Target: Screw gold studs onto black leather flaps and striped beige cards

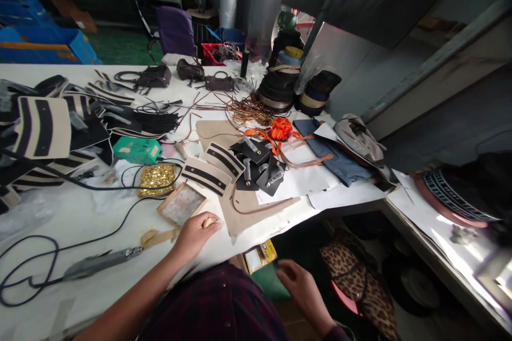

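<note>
My left hand (197, 234) rests at the table's front edge, its fingers curled round a small pale object that is mostly hidden. Just behind it sits a shallow open box (182, 203) with whitish contents. My right hand (301, 289) hangs below the table edge, near a yellow box (261, 257), its fingers slightly bent and blurred. Beyond the shallow box lie striped beige and black pieces (206, 175) and black pieces with small metal fittings (272, 175). A tray of gold-coloured bits (157, 179) stands to their left.
A grey corded tool (102, 264) lies left of my left forearm. Farther back are a green box (137, 149), stacked striped pieces (43, 127), an orange bundle (281, 128) and black rolls (275, 88). A leopard-print item (356, 282) is below at the right.
</note>
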